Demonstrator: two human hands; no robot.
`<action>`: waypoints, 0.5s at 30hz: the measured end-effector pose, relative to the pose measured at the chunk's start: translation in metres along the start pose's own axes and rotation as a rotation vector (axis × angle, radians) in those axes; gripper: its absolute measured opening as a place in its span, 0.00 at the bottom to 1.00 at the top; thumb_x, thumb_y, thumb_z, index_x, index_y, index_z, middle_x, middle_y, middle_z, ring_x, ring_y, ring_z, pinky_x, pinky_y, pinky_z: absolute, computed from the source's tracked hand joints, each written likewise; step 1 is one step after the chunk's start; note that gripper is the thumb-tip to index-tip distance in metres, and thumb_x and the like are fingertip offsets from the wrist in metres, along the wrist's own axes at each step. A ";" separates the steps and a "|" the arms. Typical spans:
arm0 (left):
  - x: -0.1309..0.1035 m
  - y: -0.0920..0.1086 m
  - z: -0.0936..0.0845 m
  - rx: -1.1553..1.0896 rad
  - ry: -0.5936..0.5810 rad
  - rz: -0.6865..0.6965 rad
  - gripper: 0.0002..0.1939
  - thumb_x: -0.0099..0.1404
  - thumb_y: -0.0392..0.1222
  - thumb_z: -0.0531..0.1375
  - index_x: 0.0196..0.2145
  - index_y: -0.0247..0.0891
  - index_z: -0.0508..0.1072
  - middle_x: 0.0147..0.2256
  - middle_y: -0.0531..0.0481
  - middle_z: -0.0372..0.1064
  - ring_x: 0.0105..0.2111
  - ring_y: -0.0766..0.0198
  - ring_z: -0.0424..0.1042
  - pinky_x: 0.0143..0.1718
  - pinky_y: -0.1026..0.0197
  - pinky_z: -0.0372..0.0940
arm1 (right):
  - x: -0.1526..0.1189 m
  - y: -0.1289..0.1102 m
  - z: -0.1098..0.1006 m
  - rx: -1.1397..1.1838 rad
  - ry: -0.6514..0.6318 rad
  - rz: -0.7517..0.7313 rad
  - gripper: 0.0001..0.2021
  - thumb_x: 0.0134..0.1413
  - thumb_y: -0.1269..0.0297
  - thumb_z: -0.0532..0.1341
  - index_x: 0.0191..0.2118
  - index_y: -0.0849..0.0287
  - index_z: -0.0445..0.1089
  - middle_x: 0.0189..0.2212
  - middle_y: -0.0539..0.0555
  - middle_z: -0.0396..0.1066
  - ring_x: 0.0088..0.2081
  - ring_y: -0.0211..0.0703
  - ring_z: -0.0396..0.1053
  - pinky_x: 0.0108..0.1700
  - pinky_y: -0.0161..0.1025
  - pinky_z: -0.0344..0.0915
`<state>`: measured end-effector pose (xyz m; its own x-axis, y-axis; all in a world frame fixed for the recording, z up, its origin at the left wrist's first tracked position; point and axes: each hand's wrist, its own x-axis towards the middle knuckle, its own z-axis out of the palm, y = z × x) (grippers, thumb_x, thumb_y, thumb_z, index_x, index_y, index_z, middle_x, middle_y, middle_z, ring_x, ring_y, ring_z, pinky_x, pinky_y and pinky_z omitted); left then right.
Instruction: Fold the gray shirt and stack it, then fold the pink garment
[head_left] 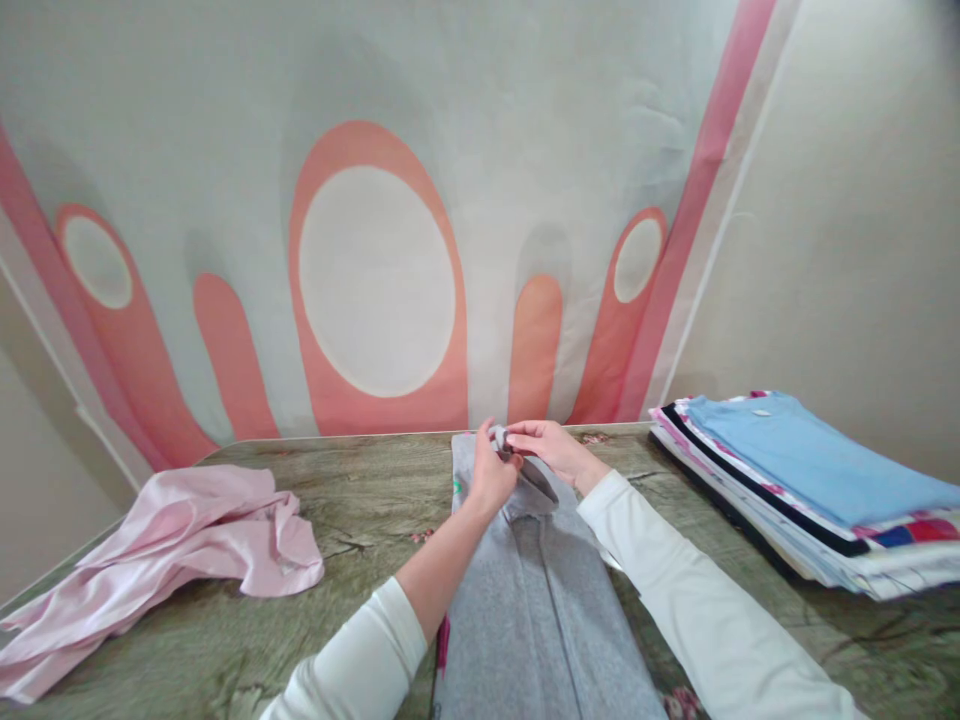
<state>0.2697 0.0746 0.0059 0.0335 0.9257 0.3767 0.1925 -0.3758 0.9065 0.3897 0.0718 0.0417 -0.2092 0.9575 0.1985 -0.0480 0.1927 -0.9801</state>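
The grey garment [547,610] was laid lengthwise from near to far, its near end cut off. Its far edge was pinched between the fingertips of the left hand [496,468] and right hand [551,448], the pinched fabric partly hidden by fingers.

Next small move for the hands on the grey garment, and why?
Probably lower and smooth the pinched fabric: the left hand and right hand hold a bunched bit at the far end of the grey garment, while its nearer part lies spread out.
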 end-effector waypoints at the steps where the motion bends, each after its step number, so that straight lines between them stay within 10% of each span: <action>1: 0.006 0.000 -0.010 -0.044 -0.002 -0.011 0.35 0.51 0.34 0.61 0.56 0.36 0.54 0.47 0.42 0.63 0.45 0.60 0.67 0.45 0.60 0.61 | -0.001 -0.002 0.002 0.025 0.016 -0.030 0.16 0.41 0.60 0.64 0.37 0.62 0.72 0.30 0.52 0.72 0.32 0.37 0.67 0.38 0.35 0.61; 10: 0.035 -0.003 -0.146 0.235 -0.199 -0.356 0.15 0.47 0.33 0.53 0.34 0.33 0.71 0.24 0.54 0.67 0.22 0.69 0.66 0.21 0.70 0.59 | -0.019 0.036 -0.029 -0.362 0.154 -0.043 0.10 0.44 0.63 0.61 0.34 0.63 0.71 0.29 0.53 0.72 0.32 0.39 0.67 0.37 0.38 0.62; 15: 0.027 -0.012 -0.192 0.566 -0.253 -0.412 0.05 0.44 0.32 0.55 0.21 0.34 0.70 0.14 0.57 0.60 0.16 0.68 0.60 0.15 0.69 0.51 | -0.032 0.072 -0.067 -0.558 0.313 -0.082 0.09 0.45 0.67 0.57 0.34 0.63 0.70 0.30 0.55 0.73 0.33 0.42 0.69 0.39 0.39 0.64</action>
<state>0.0803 0.0958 0.0421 0.0612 0.9940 -0.0903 0.7116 0.0200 0.7023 0.4581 0.0696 -0.0351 0.0721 0.9360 0.3445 0.4815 0.2698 -0.8339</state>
